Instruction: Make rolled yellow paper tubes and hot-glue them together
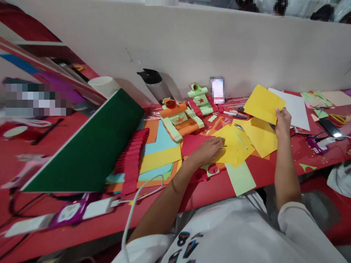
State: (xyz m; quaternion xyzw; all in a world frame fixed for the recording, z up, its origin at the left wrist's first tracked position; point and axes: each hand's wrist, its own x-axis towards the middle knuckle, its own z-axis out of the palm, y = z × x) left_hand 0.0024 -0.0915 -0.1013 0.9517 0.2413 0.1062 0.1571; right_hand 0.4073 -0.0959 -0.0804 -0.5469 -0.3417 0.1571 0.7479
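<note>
Raised above the table, a yellow paper sheet is pinched at its right edge by my right hand. My left hand lies palm down, fingers stretched out, on another yellow sheet. Further yellow paper spreads between the two hands, with small scissors lying on it. Red paper shows beside the left wrist. Below the yellow pile, a pale green strip reaches over the table's front edge.
Two paper-roll figures, one orange and one green and red, stand near a bottle and a lit phone. A dark green board leans at left beside stacked coloured paper. A white cable crosses the front edge.
</note>
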